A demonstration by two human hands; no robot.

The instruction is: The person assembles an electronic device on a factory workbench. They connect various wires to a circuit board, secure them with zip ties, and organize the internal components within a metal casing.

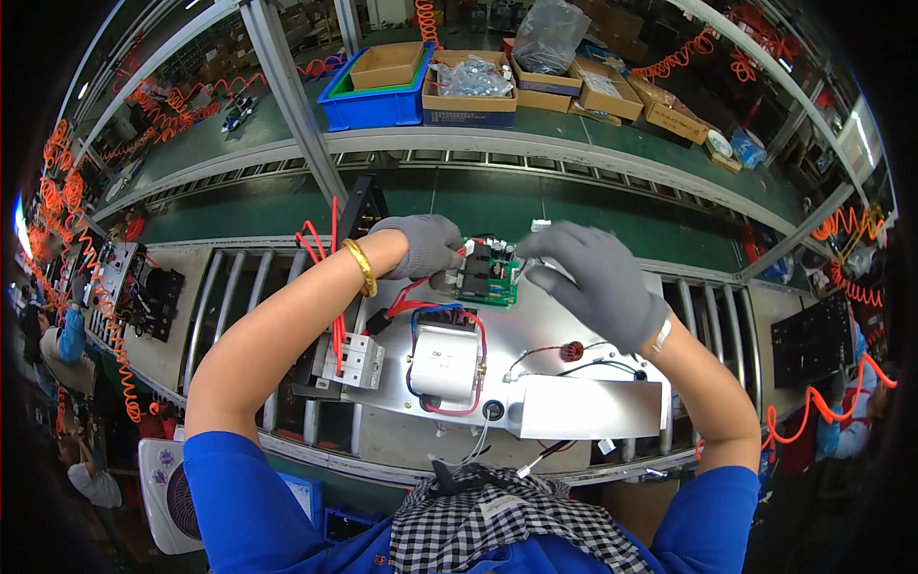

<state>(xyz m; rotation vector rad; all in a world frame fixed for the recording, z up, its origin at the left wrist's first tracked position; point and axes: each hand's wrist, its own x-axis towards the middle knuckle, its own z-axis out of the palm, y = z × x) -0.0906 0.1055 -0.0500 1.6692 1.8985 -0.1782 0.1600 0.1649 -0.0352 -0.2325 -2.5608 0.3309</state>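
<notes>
My left hand (430, 251), in a grey glove, is closed on the left edge of a green circuit board (499, 289) with black and white parts on it. The board is above the far side of a silver metal plate (392, 400). Beside the board's right edge is my right hand (598, 287), also gloved; its thumb and fingers are apart and slightly blurred, with nothing visible between them. Nearer to me on the plate are a white cylindrical capacitor (447, 364) with red and blue wires, a white circuit breaker (354, 362) and a red-wound coil (572, 352).
The plate rests on a roller conveyor (222, 297). Across it, a shelf holds a blue bin (368, 110), cardboard boxes (469, 103) and a clear plastic bag (552, 36). A metal post (292, 96) stands at far left. Orange coiled hoses (854, 287) hang at both sides.
</notes>
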